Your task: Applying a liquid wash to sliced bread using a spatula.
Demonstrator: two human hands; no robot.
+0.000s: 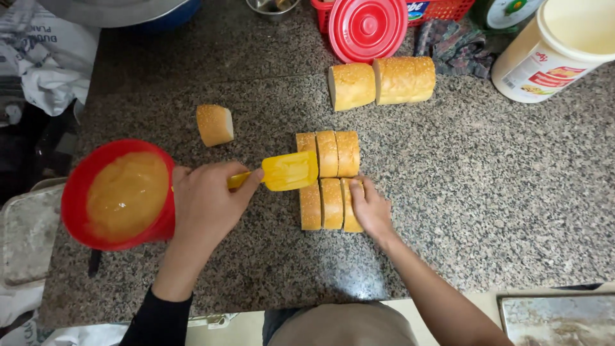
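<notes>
Left hand (206, 198) fingers grip a yellow spatula (289, 170) beside the bread slices (330, 181); right hand (370, 208) fingers curl against those slices.

left hand (206, 204) fisted, right hand (370, 208) flat, fingers curled

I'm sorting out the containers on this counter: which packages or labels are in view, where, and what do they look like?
Cream tub: top right, round, open, with a red-and-white label.
Green-labelled container: top edge, left of the tub, mostly cut off.
Red basket: top centre, blue-and-white package inside.
Printed white bag: top left, crumpled.
</notes>
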